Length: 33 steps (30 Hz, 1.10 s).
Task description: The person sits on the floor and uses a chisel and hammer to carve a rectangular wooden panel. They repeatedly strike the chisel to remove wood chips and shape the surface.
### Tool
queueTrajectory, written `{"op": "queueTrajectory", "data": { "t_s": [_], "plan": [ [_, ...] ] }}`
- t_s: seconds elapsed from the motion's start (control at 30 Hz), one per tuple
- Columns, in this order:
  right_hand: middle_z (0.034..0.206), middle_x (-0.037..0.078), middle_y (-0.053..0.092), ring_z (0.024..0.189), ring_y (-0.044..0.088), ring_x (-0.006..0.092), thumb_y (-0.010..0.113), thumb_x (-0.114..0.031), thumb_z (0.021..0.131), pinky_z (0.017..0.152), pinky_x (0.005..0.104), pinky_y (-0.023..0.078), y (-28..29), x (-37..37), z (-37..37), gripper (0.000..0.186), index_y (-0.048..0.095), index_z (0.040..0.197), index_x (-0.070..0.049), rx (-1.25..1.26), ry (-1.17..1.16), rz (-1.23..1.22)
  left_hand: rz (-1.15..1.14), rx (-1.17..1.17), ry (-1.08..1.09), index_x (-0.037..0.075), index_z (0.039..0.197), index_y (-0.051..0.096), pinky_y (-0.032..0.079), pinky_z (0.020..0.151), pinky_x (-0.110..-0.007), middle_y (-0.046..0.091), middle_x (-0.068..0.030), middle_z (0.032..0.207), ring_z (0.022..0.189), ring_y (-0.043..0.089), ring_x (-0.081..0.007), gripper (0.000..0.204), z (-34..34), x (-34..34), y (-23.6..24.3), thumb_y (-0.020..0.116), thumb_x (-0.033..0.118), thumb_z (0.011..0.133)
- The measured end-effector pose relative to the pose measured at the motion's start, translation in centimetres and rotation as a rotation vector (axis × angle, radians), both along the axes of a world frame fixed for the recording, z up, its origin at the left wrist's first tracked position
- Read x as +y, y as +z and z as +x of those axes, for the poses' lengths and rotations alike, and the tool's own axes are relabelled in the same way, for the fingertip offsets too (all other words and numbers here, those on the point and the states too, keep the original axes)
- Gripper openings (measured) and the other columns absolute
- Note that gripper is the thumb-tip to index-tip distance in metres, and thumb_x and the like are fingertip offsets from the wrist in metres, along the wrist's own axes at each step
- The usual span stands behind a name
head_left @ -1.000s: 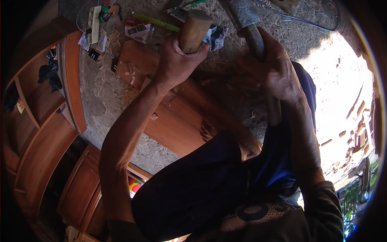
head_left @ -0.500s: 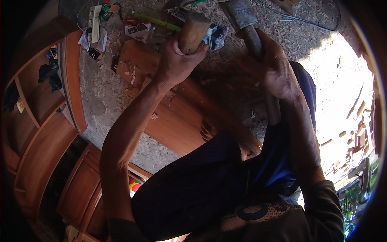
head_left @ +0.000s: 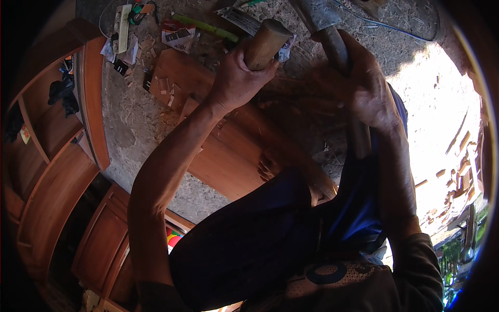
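Note:
My left hand (head_left: 239, 78) grips a short wooden cylinder (head_left: 266, 40), its flat end pointing away from me. To its right, my right hand (head_left: 364, 88) is closed around the shaft of a long tool (head_left: 335, 49), whose grey, worn metal head (head_left: 317, 13) reaches to the top edge. The lower part of this shaft runs down toward my dark trousers (head_left: 249, 239). Below my hands, a reddish-brown wooden board (head_left: 223, 164) lies on the rough floor (head_left: 119, 119), with small chips on its upper end.
Brown cabinet shelves (head_left: 60, 182) and a panelled door (head_left: 99, 234) stand at left. A power strip (head_left: 120, 28), tape measure (head_left: 136, 16), green strip (head_left: 202, 28), hand saw (head_left: 239, 21) and paper scraps (head_left: 176, 36) lie at top. Wood offcuts (head_left: 462, 171) lie in bright sunlight at right.
Both hands have shifted slightly right, along with the wooden cylinder and the metal-headed tool in them. The grips look the same.

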State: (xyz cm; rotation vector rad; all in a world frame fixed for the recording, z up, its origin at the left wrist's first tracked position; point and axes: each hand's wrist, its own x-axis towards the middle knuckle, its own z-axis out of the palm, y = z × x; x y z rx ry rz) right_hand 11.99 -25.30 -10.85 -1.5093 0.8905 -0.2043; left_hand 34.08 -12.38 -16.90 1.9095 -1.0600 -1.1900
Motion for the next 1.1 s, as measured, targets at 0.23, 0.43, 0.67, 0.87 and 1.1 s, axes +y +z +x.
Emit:
{"op": "queueTrajectory", "data": {
  "t_s": [0.23,0.43,0.67,0.87,1.1],
  "plan": [
    [0.09,0.024,0.072,0.084,0.073,0.0389,0.07,-0.013,0.086,0.074,0.0462,0.057,1.1,-0.6,0.2,0.047,0.057,0.129,-0.002,0.125,0.106,-0.316,-0.021,0.016,-0.08,0.002,0.11,0.068,0.056,0.081,-0.032,0.073,-0.0068,0.099,0.091,0.069,-0.0126,0.034,-0.3,-0.4,0.9,0.081,0.02,0.085],
    [0.087,0.023,0.07,0.077,0.071,0.0351,0.069,-0.011,0.088,0.067,0.0418,0.054,1.9,-1.7,-0.4,0.043,0.057,0.128,-0.004,0.041,0.035,-0.168,0.044,0.023,-0.036,0.001,0.111,0.068,0.056,0.082,-0.031,0.073,-0.0072,0.1,0.092,0.069,-0.0124,0.035,0.0,0.0,0.9,0.08,0.02,0.084],
    [0.082,0.023,0.069,0.078,0.073,0.0362,0.071,-0.009,0.084,0.064,0.0413,0.054,0.1,0.4,-0.4,0.039,0.058,0.12,-0.001,-0.012,0.191,-0.348,-0.072,0.045,-0.024,0.002,0.113,0.068,0.055,0.083,-0.031,0.073,-0.0048,0.099,0.092,0.068,-0.0108,0.036,-0.3,0.7,0.5,0.08,0.018,0.084],
    [0.084,0.023,0.07,0.081,0.073,0.035,0.068,-0.008,0.085,0.067,0.0422,0.054,1.0,0.3,-0.1,0.038,0.057,0.12,-0.001,-0.045,-0.092,-0.152,-0.023,0.046,-0.016,0.004,0.112,0.068,0.055,0.084,-0.03,0.072,-0.0042,0.099,0.092,0.067,-0.0099,0.033,0.1,0.0,0.3,0.08,0.018,0.085],
    [0.092,0.022,0.071,0.087,0.073,0.0329,0.071,-0.018,0.086,0.076,0.0419,0.056,0.4,1.3,-1.1,0.045,0.058,0.125,0.0,0.008,0.12,-0.01,0.057,0.205,-0.119,0.003,0.101,0.07,0.054,0.073,-0.028,0.071,0.0008,0.091,0.084,0.065,-0.0054,0.022,1.3,1.0,3.8,0.081,0.016,0.086]
  ]
}}
